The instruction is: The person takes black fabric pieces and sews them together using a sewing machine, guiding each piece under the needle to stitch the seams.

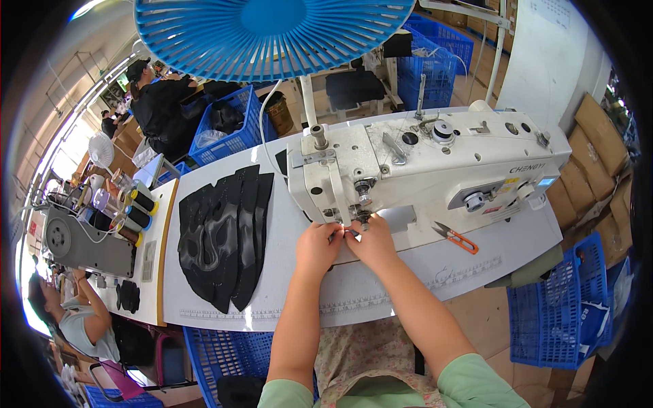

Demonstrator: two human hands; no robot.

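Both of my hands meet under the needle end of a white sewing machine. My left hand is closed in a pinch just left of the presser foot area. My right hand pinches from the other side, its fingertips almost touching those of the left. Whatever lies between the fingertips is too small and hidden to make out. To the left on the white table lies a fanned stack of black fabric pieces with stitched, shiny patches. Thread snips with orange handles rest right of my right hand.
A blue fan hangs over the table's far side. Measuring marks run along the near edge. Blue crates stand at lower left, right and behind. Cardboard leans at right. At left, a person sits by another sewing machine.
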